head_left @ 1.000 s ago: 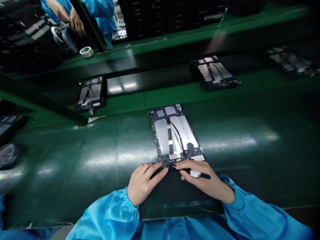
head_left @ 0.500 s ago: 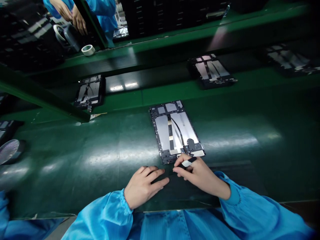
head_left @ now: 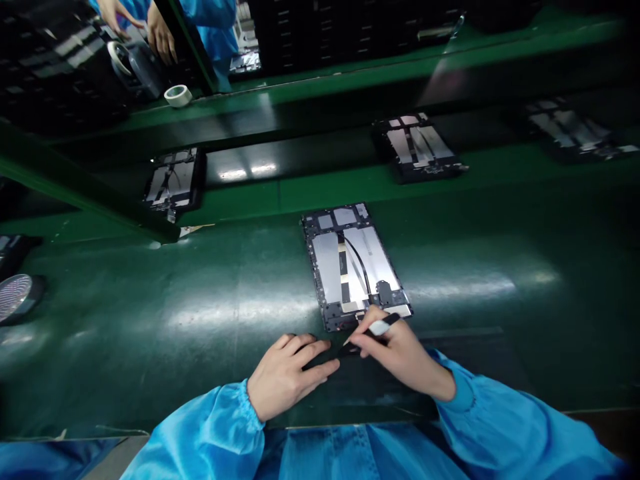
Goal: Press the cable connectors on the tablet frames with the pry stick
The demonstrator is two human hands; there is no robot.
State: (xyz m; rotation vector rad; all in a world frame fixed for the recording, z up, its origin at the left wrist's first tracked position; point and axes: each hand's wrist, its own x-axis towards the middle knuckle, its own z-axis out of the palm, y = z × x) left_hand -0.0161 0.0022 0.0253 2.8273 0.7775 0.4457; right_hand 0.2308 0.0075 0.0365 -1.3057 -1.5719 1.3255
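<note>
An opened tablet chassis (head_left: 354,265), with silver plates, a black cable and a dark frame, lies on the green bench in front of me. My right hand (head_left: 400,353) pinches a thin black tool with a white band (head_left: 377,328), its tip pointing down-left just below the chassis's near edge. My left hand (head_left: 287,370) rests on a dark mat (head_left: 360,393), fingers laid flat and pointing right toward the tool tip; it holds nothing that I can see. Both sleeves are blue.
Three more open tablets lie on the belt behind: left (head_left: 174,181), centre right (head_left: 419,145), far right (head_left: 575,128). A tape roll (head_left: 178,95) sits at the back left, near another person's hands (head_left: 159,30). A round metal mesh object (head_left: 15,297) sits at the left edge.
My right hand drew back from the chassis's near edge and turned the tool, so its tip now points down-left. My left hand slid slightly back from the chassis onto the mat.
</note>
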